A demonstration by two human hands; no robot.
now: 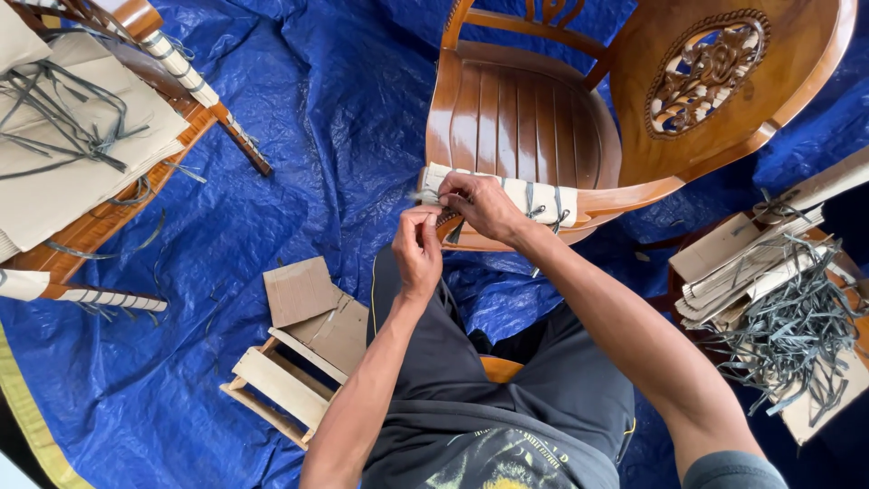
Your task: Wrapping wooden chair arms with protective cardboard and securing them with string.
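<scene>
A glossy wooden chair with a carved backrest lies tipped on the blue tarp. Its near front rail carries a cream paper wrap tied with grey strapping. My right hand presses on the left end of that wrap, fingers curled over it. My left hand sits just below and to the left, fingertips pinched on a grey strap beside the rail. Both forearms reach out over my dark shorts.
A small wooden stool with cardboard pieces lies at my left. Another wrapped chair is at upper left. On the right, folded cardboard and a heap of grey straps sit. Blue tarp covers the floor.
</scene>
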